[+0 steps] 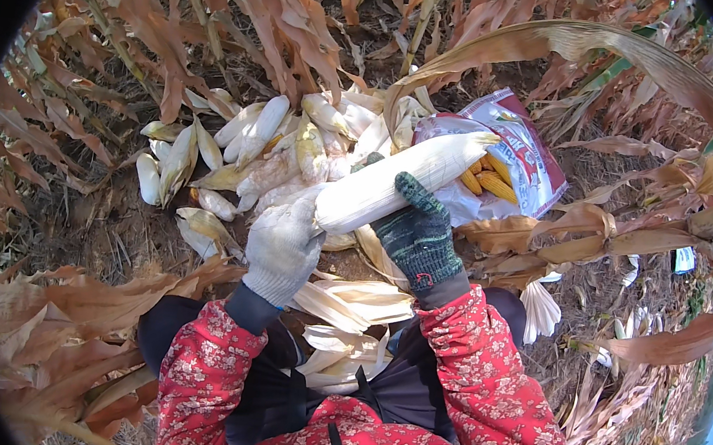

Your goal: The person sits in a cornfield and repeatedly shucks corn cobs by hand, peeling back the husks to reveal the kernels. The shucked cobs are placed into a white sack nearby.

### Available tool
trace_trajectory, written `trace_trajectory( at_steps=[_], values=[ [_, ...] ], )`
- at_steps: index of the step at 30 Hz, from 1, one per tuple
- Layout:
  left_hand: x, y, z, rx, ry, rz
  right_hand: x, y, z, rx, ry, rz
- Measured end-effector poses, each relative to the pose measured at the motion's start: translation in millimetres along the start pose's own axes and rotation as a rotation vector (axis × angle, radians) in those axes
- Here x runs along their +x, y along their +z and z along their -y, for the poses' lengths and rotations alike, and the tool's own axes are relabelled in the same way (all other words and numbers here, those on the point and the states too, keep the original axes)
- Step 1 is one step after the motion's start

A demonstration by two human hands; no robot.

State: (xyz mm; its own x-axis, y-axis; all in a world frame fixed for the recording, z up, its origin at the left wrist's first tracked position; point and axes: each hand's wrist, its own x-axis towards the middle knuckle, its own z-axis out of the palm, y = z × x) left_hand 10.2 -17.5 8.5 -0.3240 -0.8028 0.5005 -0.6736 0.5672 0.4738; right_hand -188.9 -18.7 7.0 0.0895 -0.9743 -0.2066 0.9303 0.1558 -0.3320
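Note:
Between my two gloved hands is an ear of corn (pixel 400 184) in its pale husk, tilted with its tip up to the right. My left hand (pixel 284 241), in a whitish knit glove, is closed round the lower end. Wrapped about the middle of the ear from beneath is my right hand (pixel 417 234), in a dark green glove, thumb on top. Beyond them lies a pile of corn ears in husks (pixel 286 149). A white and red plastic bag (pixel 532 159) at the far right of the pile holds several bare yellow corn cobs (pixel 494 184).
Stripped husks (pixel 351 305) lie between my legs. Dry corn stalks (pixel 212 21) stand at the far side and left. A long dry leaf (pixel 571 40) arches over the bag, and a bent stalk (pixel 618 243) crosses on the right. Brown soil (pixel 123 227) shows left of the pile.

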Motion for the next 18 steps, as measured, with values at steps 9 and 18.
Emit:
trace_trajectory(
  at_steps=[9,18],
  values=[
    [5,-10,-1,-0.253,-0.227,0.447,-8,11,6,-1.087,-0.26,0.005],
    [28,-26,-15,-0.928,-0.5,0.133,-6,6,-32,-1.762,-0.431,0.049]
  ],
)
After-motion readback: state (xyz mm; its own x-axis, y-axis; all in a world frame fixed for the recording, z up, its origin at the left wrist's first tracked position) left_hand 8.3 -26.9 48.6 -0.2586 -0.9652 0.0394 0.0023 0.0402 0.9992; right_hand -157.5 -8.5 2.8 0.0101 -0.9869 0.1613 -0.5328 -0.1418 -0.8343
